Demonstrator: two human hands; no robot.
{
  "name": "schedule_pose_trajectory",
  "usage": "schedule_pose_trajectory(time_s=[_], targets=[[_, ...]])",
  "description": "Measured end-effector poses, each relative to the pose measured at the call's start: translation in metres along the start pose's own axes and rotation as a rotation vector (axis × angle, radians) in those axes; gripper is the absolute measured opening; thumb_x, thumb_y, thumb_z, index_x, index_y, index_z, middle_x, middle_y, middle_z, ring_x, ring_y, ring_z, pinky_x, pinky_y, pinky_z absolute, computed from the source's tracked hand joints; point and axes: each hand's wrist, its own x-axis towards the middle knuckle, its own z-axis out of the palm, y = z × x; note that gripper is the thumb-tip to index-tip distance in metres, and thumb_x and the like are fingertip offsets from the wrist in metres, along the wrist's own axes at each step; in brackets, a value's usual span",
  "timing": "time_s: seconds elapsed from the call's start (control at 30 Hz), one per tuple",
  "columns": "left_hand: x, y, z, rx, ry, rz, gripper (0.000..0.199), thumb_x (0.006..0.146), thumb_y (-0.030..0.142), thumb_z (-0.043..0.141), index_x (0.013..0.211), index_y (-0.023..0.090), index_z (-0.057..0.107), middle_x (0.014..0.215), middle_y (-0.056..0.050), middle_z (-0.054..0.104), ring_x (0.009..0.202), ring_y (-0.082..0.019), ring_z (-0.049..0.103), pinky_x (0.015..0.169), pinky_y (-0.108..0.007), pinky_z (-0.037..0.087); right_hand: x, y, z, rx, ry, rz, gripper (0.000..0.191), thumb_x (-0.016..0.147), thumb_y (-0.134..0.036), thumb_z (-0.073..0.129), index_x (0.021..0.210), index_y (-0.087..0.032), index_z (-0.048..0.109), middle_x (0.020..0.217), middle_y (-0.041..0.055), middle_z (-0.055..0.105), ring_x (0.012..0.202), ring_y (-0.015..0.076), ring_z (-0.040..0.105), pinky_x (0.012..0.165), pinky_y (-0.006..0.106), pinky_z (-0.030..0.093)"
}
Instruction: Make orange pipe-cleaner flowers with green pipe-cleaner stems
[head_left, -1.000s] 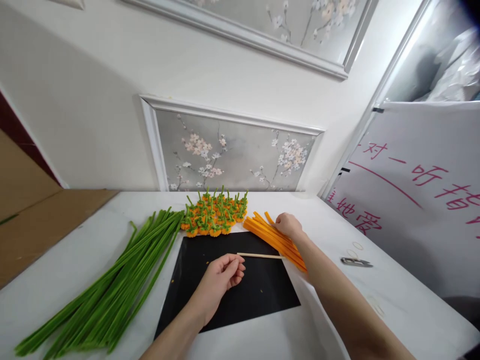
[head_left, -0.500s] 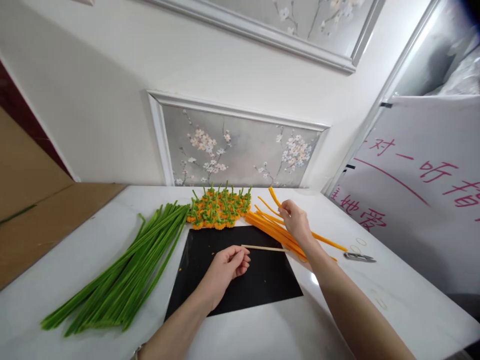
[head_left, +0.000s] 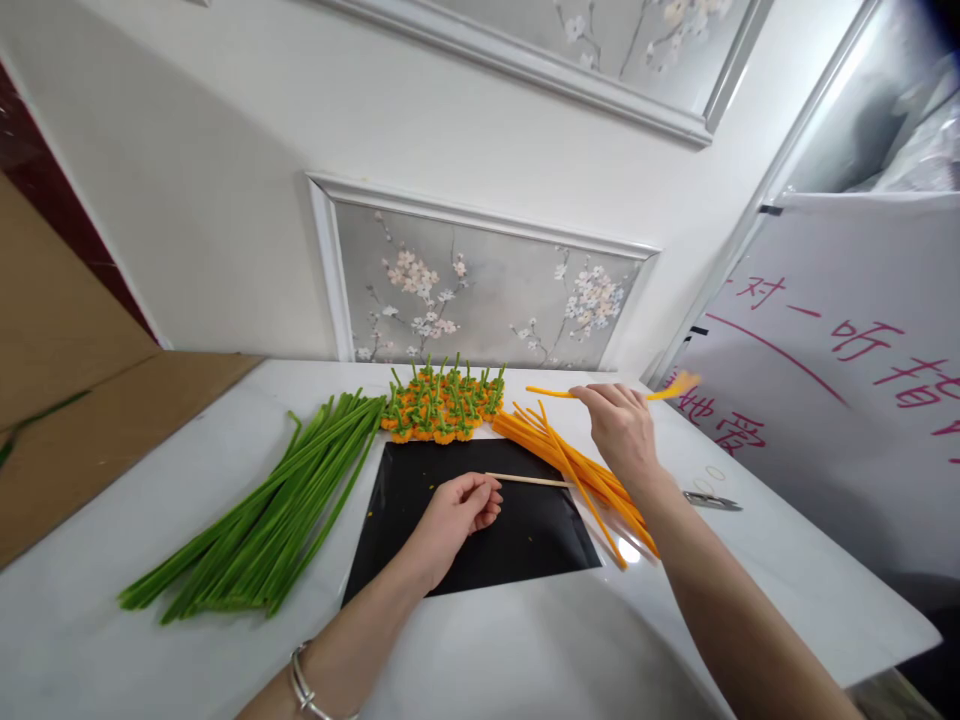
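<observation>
My left hand [head_left: 466,502] is closed over the black mat [head_left: 517,545], its fingers pinching one end of a thin pale wooden stick [head_left: 529,480] that points right. Raised above the right side of the table, my right hand [head_left: 621,420] grips an orange pipe cleaner [head_left: 551,392]. One end sticks out to the left; the other is blurred by motion on the right. Below it lies a bundle of orange pipe cleaners [head_left: 577,462], with one strand lying crosswise on top.
A pile of green pipe cleaners [head_left: 262,520] lies on the left. Behind the mat stand several small orange pieces with green stems [head_left: 442,400]. Small metal snippers [head_left: 712,500] and pale rubber bands [head_left: 715,473] are on the right. Cardboard [head_left: 150,430] covers the left edge.
My right hand has lifted and moved right with the orange pipe cleaner, out of the bundle. One strand now lies across the others. My left hand keeps its pinch on the stick.
</observation>
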Motion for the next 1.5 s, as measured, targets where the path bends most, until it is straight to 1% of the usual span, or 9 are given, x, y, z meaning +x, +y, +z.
schedule_pose_trajectory(time_s=[0.1, 0.2, 0.37, 0.67, 0.9, 0.97, 1.2, 1.4, 1.5], targets=[[0.001, -0.002, 0.001, -0.013, 0.008, 0.008, 0.015, 0.075, 0.026, 0.071, 0.080, 0.012, 0.068, 0.074, -0.004, 0.064, 0.064, -0.009, 0.056, 0.063, -0.021, 0.047, -0.002, -0.011, -0.015, -0.092, -0.122, 0.069, 0.033, 0.096, -0.019, 0.036, 0.116, -0.026, 0.061, 0.103, 0.0069, 0.066, 0.092, 0.0199, 0.059, 0.077, 0.029, 0.036], [0.002, -0.003, 0.000, -0.010, 0.010, 0.016, 0.015, 0.075, 0.026, 0.072, 0.079, 0.012, 0.068, 0.073, -0.004, 0.064, 0.063, -0.009, 0.056, 0.063, -0.021, 0.047, -0.012, -0.025, -0.011, -0.132, -0.451, 0.161, 0.026, 0.095, -0.032, 0.041, 0.107, -0.025, 0.063, 0.099, 0.0063, 0.066, 0.086, 0.0186, 0.062, 0.068, 0.026, 0.038], [0.001, -0.004, -0.001, 0.017, 0.000, 0.029, 0.015, 0.075, 0.027, 0.071, 0.077, 0.012, 0.068, 0.074, -0.004, 0.064, 0.064, -0.009, 0.056, 0.063, -0.021, 0.047, -0.034, -0.031, 0.020, -0.223, -0.560, 0.224, 0.018, 0.087, -0.032, 0.054, 0.089, -0.018, 0.065, 0.088, 0.0096, 0.067, 0.073, 0.0217, 0.065, 0.057, 0.027, 0.037], [-0.002, -0.002, 0.000, 0.045, -0.018, 0.027, 0.016, 0.078, 0.027, 0.067, 0.077, 0.011, 0.067, 0.074, -0.004, 0.062, 0.065, -0.009, 0.055, 0.063, -0.020, 0.047, -0.032, -0.017, 0.024, -0.291, -0.544, 0.134, 0.023, 0.090, -0.012, 0.041, 0.095, -0.018, 0.062, 0.093, 0.0102, 0.064, 0.078, 0.0229, 0.067, 0.060, 0.029, 0.041], [0.000, -0.004, -0.001, 0.027, -0.003, 0.026, 0.015, 0.078, 0.026, 0.068, 0.078, 0.012, 0.067, 0.075, -0.004, 0.063, 0.064, -0.009, 0.056, 0.063, -0.020, 0.047, -0.035, -0.018, 0.015, -0.214, -0.516, 0.128, 0.020, 0.089, -0.029, 0.053, 0.107, -0.025, 0.061, 0.097, 0.0055, 0.065, 0.079, 0.0225, 0.066, 0.059, 0.028, 0.041], [-0.002, -0.001, 0.000, 0.008, 0.014, 0.041, 0.014, 0.078, 0.026, 0.068, 0.082, 0.012, 0.067, 0.076, -0.004, 0.063, 0.064, -0.009, 0.056, 0.063, -0.020, 0.047, -0.039, -0.028, 0.006, -0.057, -0.423, 0.155, 0.027, 0.092, -0.038, 0.047, 0.113, -0.027, 0.059, 0.098, 0.0042, 0.066, 0.081, 0.0214, 0.065, 0.061, 0.027, 0.042], [-0.019, 0.031, 0.006, -0.157, -0.007, 0.212, 0.023, 0.071, 0.026, 0.076, 0.089, 0.014, 0.071, 0.082, -0.003, 0.064, 0.072, -0.007, 0.057, 0.065, -0.015, 0.049, -0.055, -0.087, -0.026, 0.544, -0.334, 0.137, 0.029, 0.093, -0.035, 0.040, 0.075, -0.022, 0.059, 0.061, -0.0006, 0.060, 0.055, 0.0152, 0.056, 0.054, 0.023, 0.039], [-0.020, 0.035, 0.005, -0.228, 0.050, 0.205, 0.019, 0.068, 0.030, 0.078, 0.076, 0.015, 0.070, 0.074, 0.000, 0.059, 0.067, -0.007, 0.054, 0.057, -0.014, 0.048, -0.059, -0.107, -0.026, 0.892, -0.541, 0.124, 0.028, 0.093, -0.031, 0.040, 0.070, -0.021, 0.051, 0.060, -0.0033, 0.060, 0.049, 0.0103, 0.058, 0.049, 0.018, 0.041], [-0.022, 0.035, 0.009, -0.185, 0.022, 0.182, 0.018, 0.072, 0.031, 0.076, 0.077, 0.015, 0.069, 0.074, 0.000, 0.060, 0.066, -0.007, 0.054, 0.058, -0.015, 0.047, -0.055, -0.105, -0.021, 0.912, -0.489, 0.150, 0.020, 0.092, -0.033, 0.045, 0.085, -0.020, 0.059, 0.065, -0.0019, 0.063, 0.053, 0.0115, 0.061, 0.052, 0.019, 0.045]])
